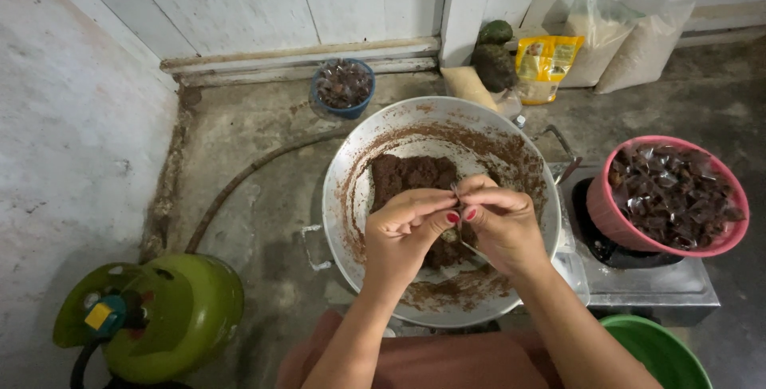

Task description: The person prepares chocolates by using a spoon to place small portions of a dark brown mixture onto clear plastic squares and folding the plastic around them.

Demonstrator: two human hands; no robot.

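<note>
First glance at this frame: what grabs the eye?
Dead centre, the left hand and right hand pinch a small clear wrapper together over a big metal pan smeared with dark brown paste. At right, a pink bowl heaped with wrapped brown pieces sits on a stove. At lower left, a bright green gas cylinder stands on the concrete floor.

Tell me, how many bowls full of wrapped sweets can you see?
2. A small blue bowl sits on the floor by the back wall, and a big pink bowl stands on the stove at the right. Others may be out of view.
</note>
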